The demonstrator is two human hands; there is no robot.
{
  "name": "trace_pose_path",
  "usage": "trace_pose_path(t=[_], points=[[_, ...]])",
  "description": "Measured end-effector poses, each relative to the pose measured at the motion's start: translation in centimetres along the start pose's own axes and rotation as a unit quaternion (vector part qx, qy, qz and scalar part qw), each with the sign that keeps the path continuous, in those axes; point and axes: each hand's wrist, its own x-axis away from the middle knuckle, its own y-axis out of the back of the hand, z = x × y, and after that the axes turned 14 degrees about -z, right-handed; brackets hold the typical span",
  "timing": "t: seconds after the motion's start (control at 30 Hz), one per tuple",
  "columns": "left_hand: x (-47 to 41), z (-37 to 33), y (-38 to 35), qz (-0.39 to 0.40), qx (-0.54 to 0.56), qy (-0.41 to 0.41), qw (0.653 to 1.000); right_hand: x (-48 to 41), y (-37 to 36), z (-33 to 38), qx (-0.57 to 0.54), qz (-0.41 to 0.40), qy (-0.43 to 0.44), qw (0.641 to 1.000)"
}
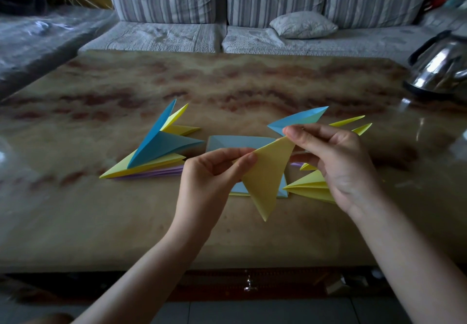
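Held in the air over the near-centre of the table (227, 83): yellow folded triangle (267, 172), long point down toward the near edge, short top edge rising from lower left to upper right. Pinched at the left corner between thumb and fingers of the left hand (207, 179). Pinched at the upper right corner between thumb and forefinger of the right hand (338, 162). Grasping the paper in both cases, with the remaining fingers loosely curled.

Directly beneath, flat on the table: blue square sheets (237, 141), partly covered by the triangle and both hands. Just left of the sheets: pile of folded pieces (156, 152) in blue, yellow and purple, with points fanned far, left and right. Just beyond the right fingertips: blue folded piece (298, 119). Behind and below the right hand: yellow folded pieces (310, 186), partly hidden, with tips showing past the knuckles.

Open room: bare tabletop across the far half up to the far edge. Bare strip between the triangle's lower point and the near edge. Bare surface left of the pile. At the far right corner, well apart from the paper: steel kettle (442, 66). Beyond the far edge: striped sofa (161, 35) with a small cushion (303, 24).
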Motion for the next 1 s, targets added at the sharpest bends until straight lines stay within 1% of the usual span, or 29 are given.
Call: trace_pose_path(t=[0.17, 0.33, 0.43, 0.63, 0.73, 0.9, 0.97, 1.0], points=[[0.12, -0.34, 0.01, 0.005, 0.001, -0.014, 1.0, -0.17, 0.11, -0.17, -0.014, 0.001, -0.016, 1.0], [0.22, -0.21, -0.1, 0.002, 0.044, 0.051, 0.998, -0.18, -0.02, -0.39, -0.044, -0.033, -0.023, 0.998], [0.54, 0.16, -0.31, -0.011, 0.064, 0.067, 0.996, 0.06, -0.28, -0.4, -0.051, -0.047, -0.021, 0.997], [0.43, 0.07, -0.39, -0.067, 0.092, 0.039, 0.993, 0.35, -0.51, -0.62, -0.057, -0.047, -0.018, 0.997], [0.38, 0.0, -0.39, -0.071, 0.082, 0.026, 0.994, 0.19, -0.37, -0.62, -0.08, -0.036, -0.03, 0.996], [0.29, 0.08, -0.18, -0.067, 0.072, 0.017, 0.995, 0.01, -0.15, -0.7, -0.083, -0.011, -0.038, 0.996], [0.14, 0.09, -0.02, -0.066, 0.065, 0.017, 0.996, -0.18, 0.1, -0.68, -0.047, 0.002, -0.017, 0.999], [0.0, 0.08, 0.1, -0.062, 0.055, 0.015, 0.996, -0.35, 0.34, -0.6, -0.008, 0.01, 0.014, 1.0]])
